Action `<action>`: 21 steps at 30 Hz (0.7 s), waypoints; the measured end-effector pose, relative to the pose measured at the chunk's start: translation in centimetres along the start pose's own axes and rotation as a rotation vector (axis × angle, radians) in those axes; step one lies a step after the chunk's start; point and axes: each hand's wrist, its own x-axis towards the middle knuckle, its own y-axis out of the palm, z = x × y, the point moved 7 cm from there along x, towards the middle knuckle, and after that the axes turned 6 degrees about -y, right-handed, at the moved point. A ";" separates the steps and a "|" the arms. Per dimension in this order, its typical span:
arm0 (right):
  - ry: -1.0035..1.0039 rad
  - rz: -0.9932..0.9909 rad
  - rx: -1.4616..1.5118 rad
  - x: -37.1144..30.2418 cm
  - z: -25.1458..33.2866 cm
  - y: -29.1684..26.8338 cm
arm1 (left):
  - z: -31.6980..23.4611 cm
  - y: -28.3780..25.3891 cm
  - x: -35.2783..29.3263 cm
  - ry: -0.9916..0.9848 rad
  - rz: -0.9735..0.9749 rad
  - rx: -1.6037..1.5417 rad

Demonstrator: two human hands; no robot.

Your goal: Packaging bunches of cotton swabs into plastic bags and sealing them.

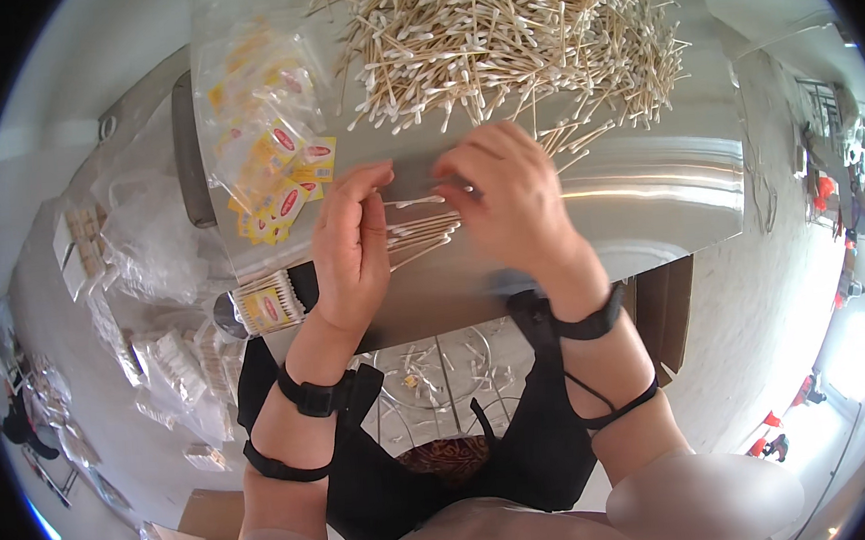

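Observation:
My left hand (348,244) rests on its edge at the table's near side, fingers stretched out and thumb alongside. Against its palm side lies a small row of cotton swabs (425,232), their white tips pointing right; their left ends are hidden behind the hand. To the right, my right hand (512,194) is closed in a pinch, slightly blurred, with the white tip of a swab showing at its fingers. Beyond both hands spreads a large heap of loose cotton swabs (507,49). A filled pack of swabs (266,304) with a yellow label lies beside my left wrist.
Clear plastic bags with yellow cards (267,131) lie on the left of the shiny metal table (657,179). Bagged packs (179,368) stand on the floor at left. A cardboard box (664,314) is below the table's right edge. Scraps and swabs litter the floor (425,371) underneath.

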 end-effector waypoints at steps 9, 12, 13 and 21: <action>0.012 0.099 -0.058 -1.2 -1.2 -0.2 | 0.5 0.5 -0.2 -0.115 0.043 -0.056; 0.018 0.066 -0.077 -1.1 -1.3 -0.4 | 0.4 0.3 -0.1 -0.090 0.025 -0.031; 0.029 0.050 -0.084 -1.1 -1.4 -0.4 | 0.3 0.0 0.1 -0.026 -0.008 0.004; 0.110 -0.057 -0.126 -1.3 -3.2 -2.7 | 0.5 0.6 -0.2 -0.068 0.073 -0.081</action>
